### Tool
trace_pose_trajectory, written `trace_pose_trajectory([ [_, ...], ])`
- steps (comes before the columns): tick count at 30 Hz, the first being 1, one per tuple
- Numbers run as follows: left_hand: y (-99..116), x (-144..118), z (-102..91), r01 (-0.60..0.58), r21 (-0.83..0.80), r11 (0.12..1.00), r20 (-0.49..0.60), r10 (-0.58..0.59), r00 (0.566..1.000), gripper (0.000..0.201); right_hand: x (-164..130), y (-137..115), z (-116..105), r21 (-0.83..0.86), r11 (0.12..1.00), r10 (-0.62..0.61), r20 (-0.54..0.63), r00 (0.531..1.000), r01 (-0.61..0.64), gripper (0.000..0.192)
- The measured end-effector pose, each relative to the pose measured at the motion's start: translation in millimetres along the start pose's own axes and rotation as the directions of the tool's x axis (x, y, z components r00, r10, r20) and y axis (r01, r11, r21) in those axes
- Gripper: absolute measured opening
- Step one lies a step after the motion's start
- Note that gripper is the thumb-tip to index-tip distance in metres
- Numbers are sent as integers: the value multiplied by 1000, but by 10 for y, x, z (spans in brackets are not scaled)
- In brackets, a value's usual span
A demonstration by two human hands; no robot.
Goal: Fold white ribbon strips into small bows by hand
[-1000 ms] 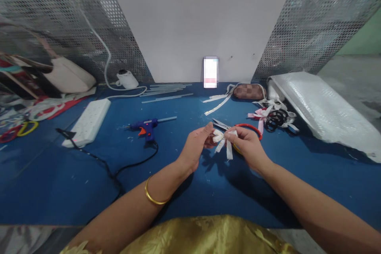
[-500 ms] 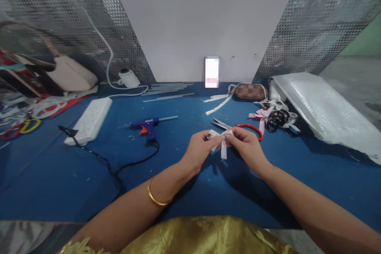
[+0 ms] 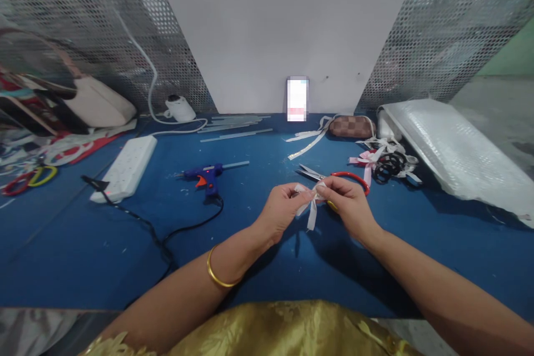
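White ribbon bow (image 3: 309, 200) pinched in the grip of left hand (image 3: 280, 212) and right hand (image 3: 349, 206).

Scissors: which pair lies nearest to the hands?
The red-handled metal scissors, just behind the right hand; the red-and-yellow-handled scissors lie at the far left edge.

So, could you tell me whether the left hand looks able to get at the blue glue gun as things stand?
Probably yes, once it lets go: the left hand pinches the white ribbon bow together with the right hand, and only bare blue table lies between it and the glue gun.
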State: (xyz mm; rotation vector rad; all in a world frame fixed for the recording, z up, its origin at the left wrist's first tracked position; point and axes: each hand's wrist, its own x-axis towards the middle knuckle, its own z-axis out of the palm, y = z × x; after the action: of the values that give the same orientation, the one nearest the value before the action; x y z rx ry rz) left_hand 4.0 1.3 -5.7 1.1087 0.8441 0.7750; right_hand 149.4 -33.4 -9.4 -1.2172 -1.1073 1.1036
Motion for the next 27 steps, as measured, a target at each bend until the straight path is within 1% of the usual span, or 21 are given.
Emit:
trace_pose_trajectory([
  [4, 36, -24, 14, -13, 18, 1000, 25, 13, 1000, 21, -12, 13, 35, 127, 991, 45, -2, 999, -44, 14],
  [8, 61, -32, 16, -61, 144, 988, 39, 56, 998, 20, -4, 51, 73, 132, 989, 70, -22, 997, -66, 16],
  [10, 47, -18, 13, -40, 149, 988, 16, 38, 999, 22, 1, 63, 66, 119, 991, 62, -36, 997, -58, 16],
  [12, 26, 3, 4, 3, 103, 995, -19, -1, 1000, 26, 0, 55, 41, 79, 997, 25, -50, 998, -21, 17],
  [14, 14, 24, -14, 19, 65, 998, -37, -16, 999, 28, -6, 31, 6, 2, 1000, -23, -50, 999, 23, 17],
  [18, 33, 36, -58, 7, 49, 999, -16, -7, 1000, 25, -1, -19, -54, -152, 984, -100, -29, 995, 94, 18],
  [20, 37, 27, -65, 1, 86, 996, -9, -1, 1000, 23, 15, -26, -71, -245, 956, -171, -25, 985, 160, 22],
  [22, 21, 15, -55, -9, 171, 985, 2, 9, 1000, 23, 31, -20, -76, -326, 918, -233, 18, 972, 226, 22],
  [25, -28, -2, -24, -39, 297, 954, 24, 34, 999, 24, 31, -3, -63, -383, 885, -239, 112, 965, 264, 13],
  [27, -56, -9, -3, -45, 309, 950, 24, 39, 999, 23, 17, 2, -44, -419, 870, -231, 122, 965, 261, 9],
])
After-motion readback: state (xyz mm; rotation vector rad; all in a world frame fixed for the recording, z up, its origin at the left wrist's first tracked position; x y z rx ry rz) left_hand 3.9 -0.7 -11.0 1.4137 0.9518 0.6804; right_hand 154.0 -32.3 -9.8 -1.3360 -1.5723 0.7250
